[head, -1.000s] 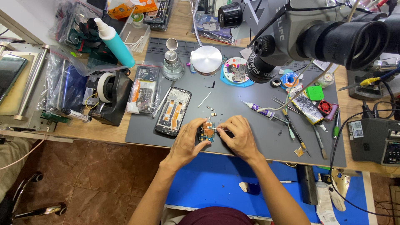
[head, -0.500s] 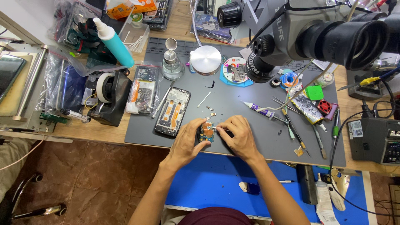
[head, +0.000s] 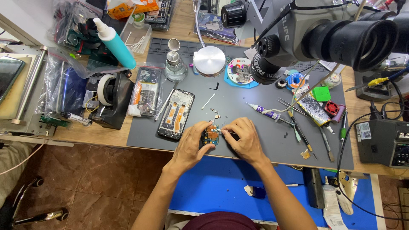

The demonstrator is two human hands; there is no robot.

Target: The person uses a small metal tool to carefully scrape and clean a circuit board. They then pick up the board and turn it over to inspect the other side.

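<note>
Hands over grey mat (head: 255,106): left hand (head: 191,145) grips circuit board (head: 210,135); right hand (head: 243,138) pinches tweezers (head: 225,131); a slip could scratch it.

Both hands (head: 219,142) pinch a small circuit board (head: 210,135) over the grey mat (head: 255,127).

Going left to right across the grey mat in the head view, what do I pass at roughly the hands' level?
Opened phone frame → left hand → small circuit board → right hand → tweezers and hand tools → grey power unit just off the grey mat.
</note>
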